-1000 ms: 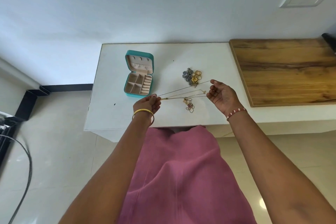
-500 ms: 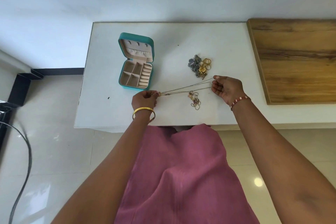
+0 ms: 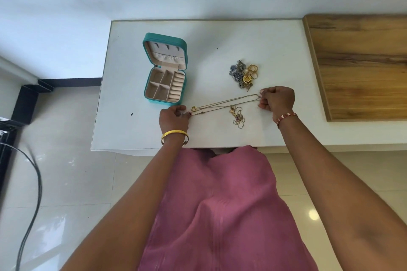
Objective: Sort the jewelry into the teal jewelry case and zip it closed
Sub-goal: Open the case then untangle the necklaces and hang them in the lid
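1. the gold necklace [image 3: 224,103] is stretched low over the white table [image 3: 275,50], a thin doubled chain with a small heart-shaped pendant near its left end. it lies in front of the teal jewelry case [image 3: 165,68], apart from it.
2. the left hand [image 3: 174,117] pinches the chain's left end, fingers curled; the right hand [image 3: 278,100] pinches the far loop, fingers curled round it.
3. step in hand, as i judge it: straightening one necklace before it goes into the case. nothing looks sorted yet.
4. the next move likely calls for gathering the slack chain and hanging it on a lid hook or tucking it in the lid pocket without tangling.
5. the case lies open, beige-lined, with square compartments and ring rolls, all bare.
6. a tangled chain heap [image 3: 237,115] lies just under the stretched necklace; a cluster of dark filigree pieces and gold rings [image 3: 244,73] sits behind the right hand.
7. a wooden board [image 3: 361,64] lies to the right.
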{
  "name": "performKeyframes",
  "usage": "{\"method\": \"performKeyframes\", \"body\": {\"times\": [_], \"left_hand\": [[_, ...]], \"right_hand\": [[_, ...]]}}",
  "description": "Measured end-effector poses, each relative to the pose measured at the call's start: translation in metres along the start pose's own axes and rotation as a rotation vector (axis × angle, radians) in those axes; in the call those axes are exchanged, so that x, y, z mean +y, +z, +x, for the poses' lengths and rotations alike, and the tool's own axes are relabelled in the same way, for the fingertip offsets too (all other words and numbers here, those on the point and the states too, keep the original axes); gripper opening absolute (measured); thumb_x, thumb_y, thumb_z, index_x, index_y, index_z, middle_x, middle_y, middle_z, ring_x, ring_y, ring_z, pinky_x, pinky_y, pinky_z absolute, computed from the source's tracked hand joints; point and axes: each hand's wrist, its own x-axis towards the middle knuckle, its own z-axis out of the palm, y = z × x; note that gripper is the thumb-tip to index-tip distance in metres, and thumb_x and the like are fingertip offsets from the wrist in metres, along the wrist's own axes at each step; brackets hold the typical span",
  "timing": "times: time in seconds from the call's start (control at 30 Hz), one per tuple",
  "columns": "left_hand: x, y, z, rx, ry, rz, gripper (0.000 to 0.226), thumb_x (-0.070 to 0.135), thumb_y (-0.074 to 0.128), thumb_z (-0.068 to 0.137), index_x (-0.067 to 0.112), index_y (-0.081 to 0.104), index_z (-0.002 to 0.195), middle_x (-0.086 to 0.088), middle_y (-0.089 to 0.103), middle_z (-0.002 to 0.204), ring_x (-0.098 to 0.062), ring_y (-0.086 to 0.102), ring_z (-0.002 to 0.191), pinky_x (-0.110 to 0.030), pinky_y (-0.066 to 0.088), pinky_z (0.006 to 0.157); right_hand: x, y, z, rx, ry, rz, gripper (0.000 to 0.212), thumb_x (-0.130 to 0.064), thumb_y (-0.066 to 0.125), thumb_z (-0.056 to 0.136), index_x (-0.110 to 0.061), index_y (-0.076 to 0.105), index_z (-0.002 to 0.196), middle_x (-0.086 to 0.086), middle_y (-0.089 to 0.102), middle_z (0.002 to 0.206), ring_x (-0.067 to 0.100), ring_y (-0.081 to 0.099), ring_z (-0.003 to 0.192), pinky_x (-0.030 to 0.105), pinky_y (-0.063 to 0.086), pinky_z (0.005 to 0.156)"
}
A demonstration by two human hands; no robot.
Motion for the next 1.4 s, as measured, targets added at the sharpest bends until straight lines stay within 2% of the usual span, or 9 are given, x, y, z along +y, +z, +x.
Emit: {"method": "performKeyframes", "body": {"times": [0.1,0.27,0.5,0.7,0.8,0.9,1.07,1.2,1.4], "left_hand": [[-0.002,0.000,-0.005,0.047,-0.015,0.001,0.027,0.022,0.070,0.078,0.014,0.065,0.104,-0.014,0.059,0.108,-0.034,0.064,0.086,-0.042,0.052,0.088],[-0.002,0.003,-0.029,0.026,0.013,-0.089,0.013,0.018,0.059,0.084,0.016,0.066,0.095,-0.010,0.066,0.093,-0.033,0.064,0.083,-0.043,0.053,0.085],[0.007,0.021,-0.057,-0.139,0.084,-0.096,0.014,0.012,0.056,0.083,0.023,0.061,0.078,-0.004,0.061,0.074,-0.033,0.064,0.079,-0.043,0.053,0.082],[0.009,0.027,-0.069,-0.217,0.095,-0.076,0.015,0.009,0.054,0.085,0.022,0.062,0.082,0.001,0.057,0.065,-0.030,0.063,0.074,-0.036,0.053,0.079],[0.009,0.029,-0.072,-0.235,0.093,-0.082,0.015,0.008,0.053,0.085,0.020,0.062,0.083,0.005,0.054,0.062,-0.024,0.060,0.066,-0.034,0.051,0.076],[0.010,0.030,-0.077,-0.249,0.090,-0.093,0.015,0.008,0.052,0.085,0.019,0.062,0.085,0.005,0.055,0.062,-0.015,0.057,0.058,-0.032,0.051,0.074],[0.014,0.028,-0.081,-0.272,0.102,-0.090,0.015,0.009,0.051,0.086,0.020,0.062,0.086,0.005,0.055,0.065,-0.012,0.057,0.059,-0.031,0.051,0.073],[0.020,0.022,-0.087,-0.281,0.116,-0.127,0.016,0.008,0.051,0.085,0.020,0.062,0.086,0.005,0.056,0.066,-0.011,0.057,0.059,-0.031,0.050,0.073],[0.039,0.007,-0.100,-0.278,0.204,-0.195,0.018,0.008,0.053,0.085,0.021,0.064,0.091,0.002,0.061,0.076,-0.014,0.057,0.069,-0.033,0.049,0.078]], "right_hand": [[0.006,-0.002,-0.007,0.100,-0.072,-0.030,0.009,-0.003,0.068,0.079,-0.006,0.061,0.074,0.008,0.060,0.068,0.014,0.053,0.046,0.028,0.054,0.047],[0.025,0.003,-0.041,0.053,-0.192,-0.119,0.009,-0.008,0.068,0.080,-0.005,0.061,0.075,0.006,0.059,0.062,0.009,0.054,0.040,0.033,0.054,0.053],[0.044,0.017,-0.077,-0.114,-0.433,-0.539,0.016,-0.014,0.072,0.077,-0.006,0.067,0.091,0.009,0.064,0.081,0.020,0.057,0.074,0.023,0.040,0.069],[0.036,0.022,-0.074,-0.156,-0.446,-0.756,0.011,-0.009,0.060,0.084,0.001,0.065,0.081,0.018,0.066,0.093,0.031,0.060,0.089,0.029,0.042,0.069],[0.030,0.023,-0.077,-0.188,-0.427,-0.832,0.011,-0.005,0.054,0.083,0.001,0.060,0.074,0.020,0.061,0.082,0.032,0.056,0.080,0.031,0.040,0.065],[0.034,0.018,-0.079,-0.201,-0.381,-0.756,0.012,-0.005,0.057,0.077,-0.004,0.053,0.066,0.011,0.054,0.070,0.024,0.049,0.068,0.025,0.033,0.060],[0.029,0.003,-0.088,-0.236,-0.364,-0.442,0.010,-0.004,0.065,0.074,0.005,0.064,0.071,0.004,0.057,0.061,0.015,0.050,0.061,0.017,0.039,0.053],[0.009,-0.005,-0.103,-0.202,-0.263,-0.055,0.010,-0.001,0.060,0.077,0.007,0.062,0.073,0.020,0.065,0.072,0.022,0.060,0.064,0.032,0.053,0.067],[-0.033,-0.015,-0.133,-0.357,-0.159,0.302,0.020,0.001,0.053,0.085,-0.006,0.058,0.067,0.016,0.066,0.073,0.022,0.063,0.059,0.030,0.056,0.066]]}}
